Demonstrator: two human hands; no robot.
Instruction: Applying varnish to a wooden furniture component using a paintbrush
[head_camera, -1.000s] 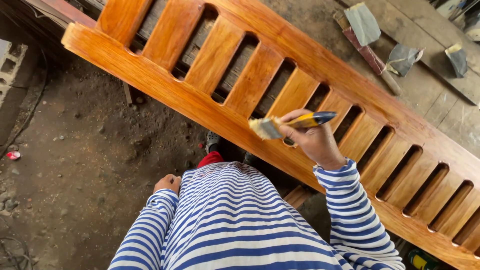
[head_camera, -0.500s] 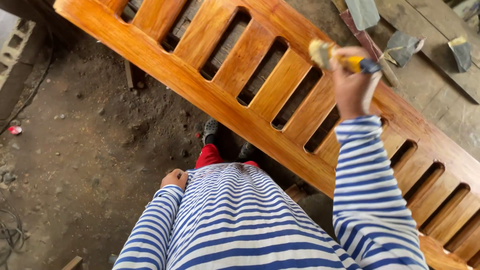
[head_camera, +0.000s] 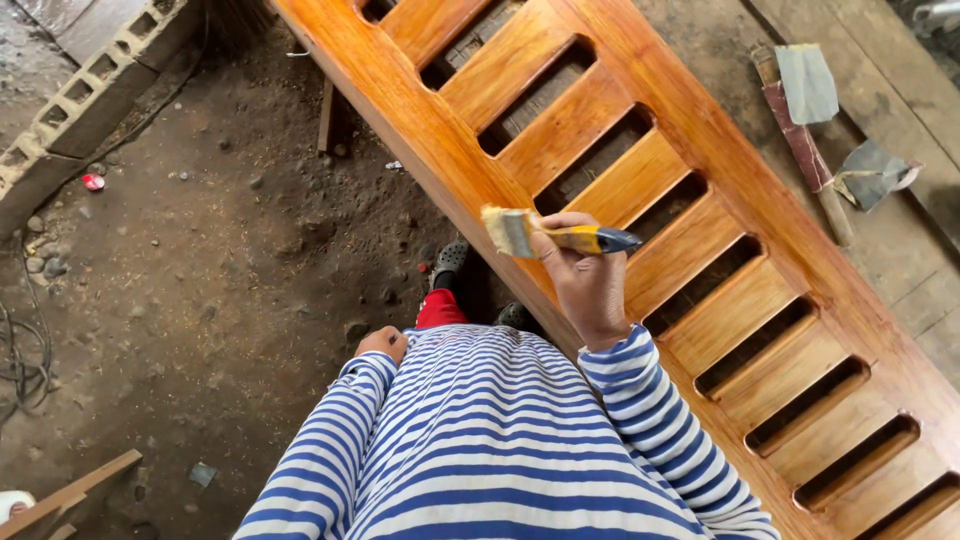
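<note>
- Head view, the only one I have: my right hand (head_camera: 590, 285) grips a brush (head_camera: 555, 235) with a yellow-and-dark handle, fingers wrapped tight, thumb on top. The bristles point left and sit over the near rail of the frame (head_camera: 640, 190).
- The frame is a long slatted piece of orange, glossy wood. It runs from the top left to the bottom right, raised above the dirt floor (head_camera: 200, 270).
- My left hand (head_camera: 383, 343) hangs by my hip, loosely curled. It holds nothing that I can see, though the palm is hidden.
- To do this stroke well, I judge that I should lay the bristles flat on the rail and pull along the grain in long passes. I should watch the slat edges, where finish would pool and drip into the gaps.
- The wet-looking gloss means I should keep my striped sleeve (head_camera: 660, 420) off the rail.
- Counts: one brush and one frame. I count about ten slats in view, the end ones cut off by the picture edge.
- Two folded sheets of sandpaper (head_camera: 806, 82) lie on the boards beyond the frame, beside a stick.
- One concrete block (head_camera: 90, 90) lies at the top left, and a small red cap (head_camera: 93, 182) sits just below it.
- One dark shoe (head_camera: 450, 262) shows under the frame.
</note>
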